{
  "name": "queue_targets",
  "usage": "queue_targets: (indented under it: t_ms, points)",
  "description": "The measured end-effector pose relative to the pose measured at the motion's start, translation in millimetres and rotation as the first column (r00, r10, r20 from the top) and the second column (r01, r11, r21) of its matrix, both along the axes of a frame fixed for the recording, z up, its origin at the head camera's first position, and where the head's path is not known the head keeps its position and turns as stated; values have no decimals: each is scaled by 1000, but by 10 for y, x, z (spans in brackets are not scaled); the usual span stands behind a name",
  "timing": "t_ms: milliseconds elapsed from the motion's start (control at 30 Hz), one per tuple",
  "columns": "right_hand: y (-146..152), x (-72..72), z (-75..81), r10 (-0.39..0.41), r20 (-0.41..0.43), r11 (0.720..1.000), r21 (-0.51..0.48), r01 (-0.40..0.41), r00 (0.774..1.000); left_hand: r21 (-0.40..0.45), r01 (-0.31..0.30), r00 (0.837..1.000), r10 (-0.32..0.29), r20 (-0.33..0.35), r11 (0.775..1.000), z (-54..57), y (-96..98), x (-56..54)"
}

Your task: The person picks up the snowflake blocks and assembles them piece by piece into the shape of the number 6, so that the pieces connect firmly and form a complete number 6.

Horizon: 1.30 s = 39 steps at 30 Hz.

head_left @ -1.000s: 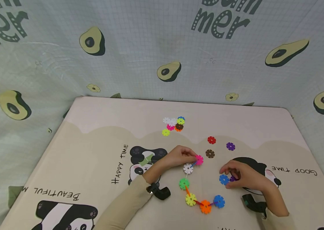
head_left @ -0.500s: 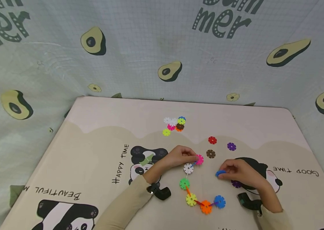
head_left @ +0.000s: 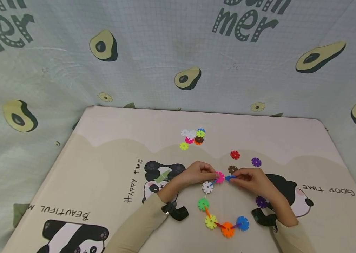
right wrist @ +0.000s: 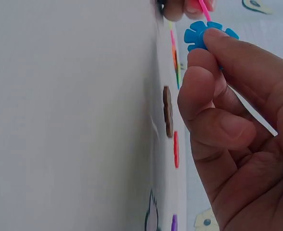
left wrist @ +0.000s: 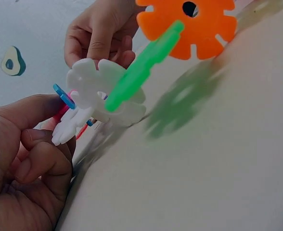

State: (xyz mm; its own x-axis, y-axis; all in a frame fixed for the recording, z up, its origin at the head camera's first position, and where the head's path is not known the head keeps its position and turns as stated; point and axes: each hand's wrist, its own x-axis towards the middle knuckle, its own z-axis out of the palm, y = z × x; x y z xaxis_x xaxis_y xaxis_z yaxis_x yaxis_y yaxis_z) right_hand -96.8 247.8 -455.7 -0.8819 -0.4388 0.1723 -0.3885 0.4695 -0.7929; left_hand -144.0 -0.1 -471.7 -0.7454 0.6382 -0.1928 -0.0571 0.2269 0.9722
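My left hand (head_left: 198, 172) pinches a pink notched disc (head_left: 220, 177) at one end of a linked chain. From there the chain runs through white (head_left: 207, 187), green (head_left: 203, 204), yellow (head_left: 211, 221) and orange discs (head_left: 228, 229) to a blue disc (head_left: 242, 223), with thin edge-on discs between them. Between thumb and forefinger, my right hand (head_left: 254, 181) holds a loose blue notched disc (right wrist: 197, 36). In the right wrist view its edge meets the pink disc (right wrist: 205, 9); whether the slots are locked cannot be seen.
A brown disc (head_left: 232, 169), a red disc (head_left: 235, 155) and two purple discs (head_left: 256, 162) lie near my right hand. Farther back sits a small pile of mixed discs (head_left: 191, 134). The table (head_left: 102, 196) has a panda-printed cover and meets an avocado-print sheet (head_left: 146, 88).
My right hand has picked up the blue disc from beside a purple one, turned it edge-on and carried it left to the pink disc. My left hand has stayed nearly still.
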Motion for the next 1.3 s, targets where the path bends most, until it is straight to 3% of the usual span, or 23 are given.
queue_targets:
  t_ms: [167,367,633,1233,1300]
  points:
    - [-45,-17,-9,-2,-46,1000,0,2,999,4,0,1000,0,13,1000,-7,-3,1]
    - [-101,-33,-26,25,-77,997,-68,-30,997,3,3,1000,-4,28,1000,-1,-7,5]
    - [-168,-80,-68,60,-217,991,-100,-83,974,25,-3,999,2,33,1000,-3,-7,7]
    - [-156,-126,-128,134,-291,968,-165,-187,947,35,-26,988,21,152,999,50,-13,16]
    - [-154,-131,-145,134,-271,967,-172,-185,953,31,-24,987,19,161,999,54,-16,15]
